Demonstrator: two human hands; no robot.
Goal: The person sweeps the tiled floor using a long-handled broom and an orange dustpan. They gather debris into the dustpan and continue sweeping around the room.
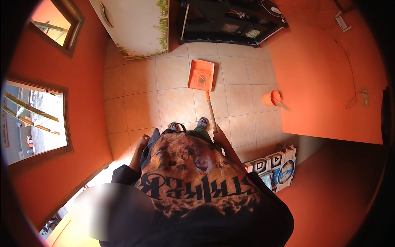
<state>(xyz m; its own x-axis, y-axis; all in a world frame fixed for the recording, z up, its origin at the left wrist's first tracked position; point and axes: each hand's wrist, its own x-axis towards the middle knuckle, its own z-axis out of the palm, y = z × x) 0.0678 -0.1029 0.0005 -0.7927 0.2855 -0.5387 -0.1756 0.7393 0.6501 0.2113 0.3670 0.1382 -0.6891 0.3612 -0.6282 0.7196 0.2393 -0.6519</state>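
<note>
My right hand (219, 136) is closed round the long wooden handle of a paint roller (211, 109). The handle slants away from me, and its orange-smeared far end meets a paint tray (209, 66) on the tiled floor. The tray is rectangular and coated in orange paint. A thin wire part of the roller lies over it; the roller's sleeve is hard to make out against the paint. My left hand (143, 140) hangs by my side, its fingers curled, with nothing visible in them.
An orange bucket (269, 98) with a stick-like handle poking out stands by the right wall. Ahead are a white cabinet-like panel (135, 24) and a black glass-fronted cabinet (228, 26). A printed box (277, 168) sits close on my right. Windows (37, 121) open the left wall.
</note>
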